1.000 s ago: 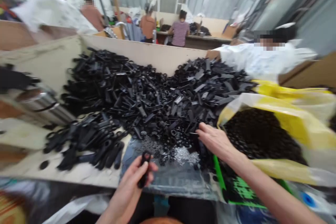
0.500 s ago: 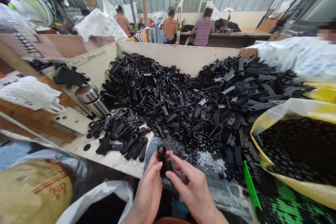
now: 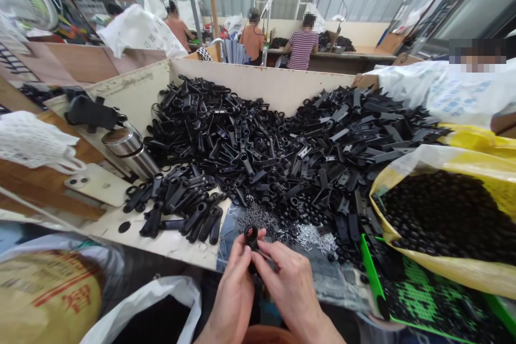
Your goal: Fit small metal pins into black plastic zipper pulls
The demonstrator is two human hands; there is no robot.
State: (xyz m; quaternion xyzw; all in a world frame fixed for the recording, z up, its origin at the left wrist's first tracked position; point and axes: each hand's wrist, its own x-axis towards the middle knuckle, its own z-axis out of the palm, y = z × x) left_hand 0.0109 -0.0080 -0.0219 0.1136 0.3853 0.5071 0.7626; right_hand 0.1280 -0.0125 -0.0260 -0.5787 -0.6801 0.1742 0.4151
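Observation:
My left hand point(image 3: 236, 295) and my right hand point(image 3: 288, 287) meet low in the view, just off the near edge of a pale bench point(image 3: 161, 242). My left fingers hold a small black plastic looped part point(image 3: 252, 237) upright. My right fingertips pinch a thin metal pin point(image 3: 263, 252) against that part. Loose steel pins point(image 3: 314, 239) lie scattered just beyond my right hand, on a worn blue sheet point(image 3: 228, 228). Behind them rises a heap of black plastic parts point(image 3: 242, 156). A yellow-and-white sack of small black rings point(image 3: 443, 215) sits to the right.
A pale board wall point(image 3: 258, 78) backs the heap. A co-worker's white sleeve point(image 3: 439, 91) reaches over its far right. A steel flask point(image 3: 129, 150) and a phone point(image 3: 94, 185) lie left. A green-edged tray point(image 3: 427, 295) sits lower right; a woven sack point(image 3: 48, 295) and white bag point(image 3: 161, 301) lie lower left.
My right hand has come back from the heap to join my left at the black part. Its fingers have closed in since half a second ago, and the view has steadied and levelled.

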